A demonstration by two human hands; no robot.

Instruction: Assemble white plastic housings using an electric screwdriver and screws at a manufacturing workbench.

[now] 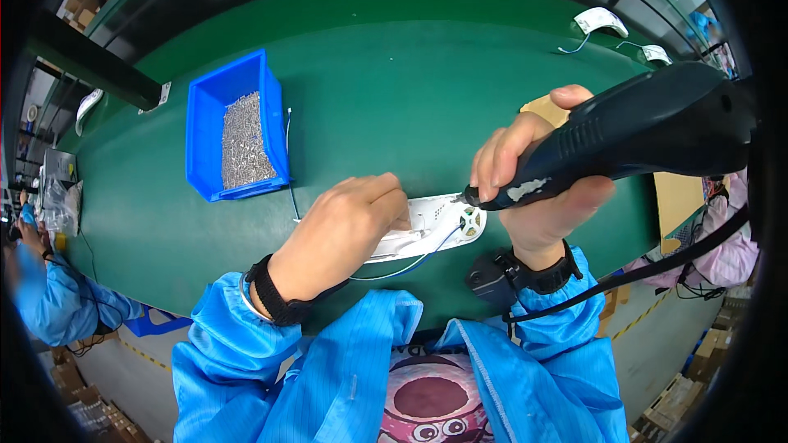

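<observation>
My right hand (538, 205) is wrapped round a black electric screwdriver (632, 127). The tool lies nearly level, and its tip points left at the far edge of a white plastic housing (427, 217). That housing rests on the green table, with a round part at its right end and blue and white wires (431, 256) running along its near side. Fingers bent and pressed together, my left hand (349, 217) grips the housing's left part. This hand covers that end, and its fingertips are partly hidden.
A blue bin (197, 143) of small metal screws (245, 143) stands left of my left hand, with a cable beside it. More white housings (601, 21) lie at the far right. Cardboard (680, 205) is at the right edge. A co-worker's blue sleeve (70, 303) shows at far left.
</observation>
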